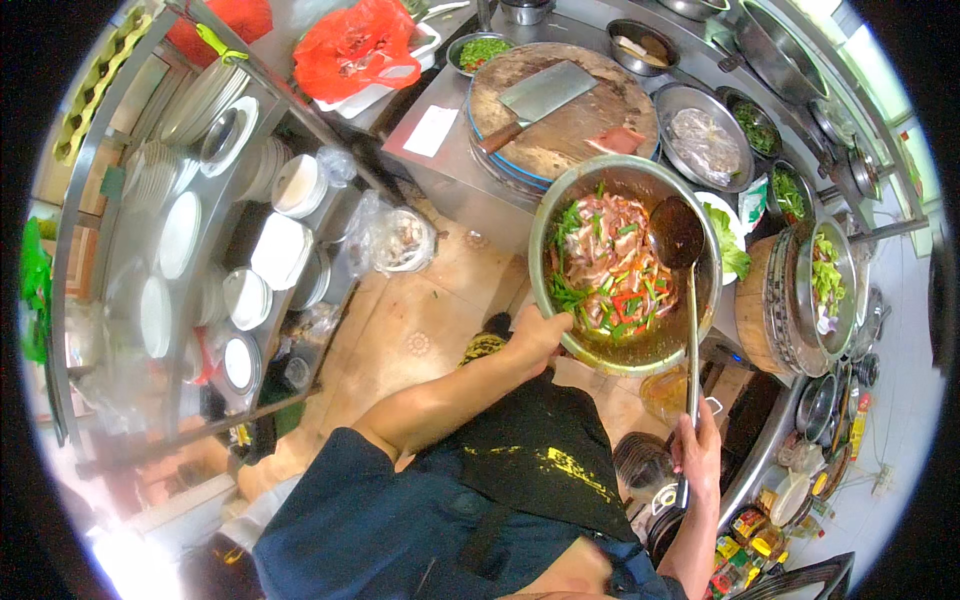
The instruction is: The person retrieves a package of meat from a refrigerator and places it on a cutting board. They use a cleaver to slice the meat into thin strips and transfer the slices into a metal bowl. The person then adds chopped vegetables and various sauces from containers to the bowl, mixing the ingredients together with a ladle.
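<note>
My left hand grips the lower left rim of a large metal mixing bowl. Sliced raw meat mixed with green and red pepper strips lies in it. In my right hand is the long handle of a metal ladle, whose dark, wet bowl rests inside the mixing bowl at the right. Just beyond the bowl, a cleaver lies on a round wooden chopping block, with a piece of raw meat near its right edge.
Steel shelves on the left hold stacked white plates. A red plastic bag lies at the top. Right of the block are a metal bowl with a plastic-wrapped item and leafy greens. A white bucket stands on the floor; sauce bottles cluster lower right.
</note>
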